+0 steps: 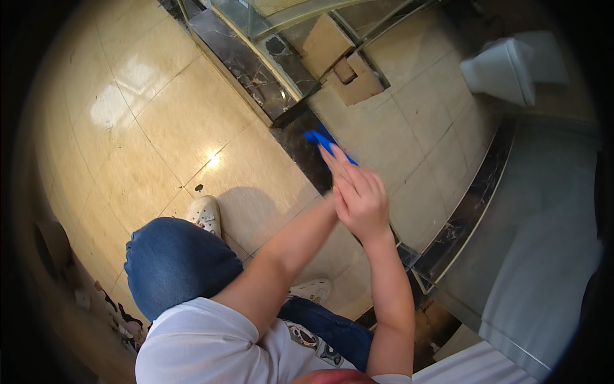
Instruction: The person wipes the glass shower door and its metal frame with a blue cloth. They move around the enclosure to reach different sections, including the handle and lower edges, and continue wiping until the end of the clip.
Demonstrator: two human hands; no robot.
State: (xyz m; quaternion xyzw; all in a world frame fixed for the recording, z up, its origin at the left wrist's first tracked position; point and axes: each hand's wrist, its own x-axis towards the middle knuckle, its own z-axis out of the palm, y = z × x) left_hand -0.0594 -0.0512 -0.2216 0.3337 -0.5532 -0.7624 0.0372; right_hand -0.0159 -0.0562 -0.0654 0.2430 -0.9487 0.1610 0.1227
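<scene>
My right hand (363,204) shows its back, the fingers fairly straight and pointing up and left. My left hand (330,161) lies against it and is mostly hidden behind it; only some blurred fingers show. A thin bright blue object (319,139), perhaps a cloth, sticks out past the fingertips and on their far side. It appears to be held in my left hand; whether the right fingers grip it too cannot be told. Both hands are over a dark marble strip (300,141) in the floor.
A glass case on a dark marble base (249,65) stands ahead. Beside it lie loose tile pieces (360,84). A white bin (499,72) stands at the upper right, a curved glass panel (542,192) at the right. Debris (127,321) lies lower left.
</scene>
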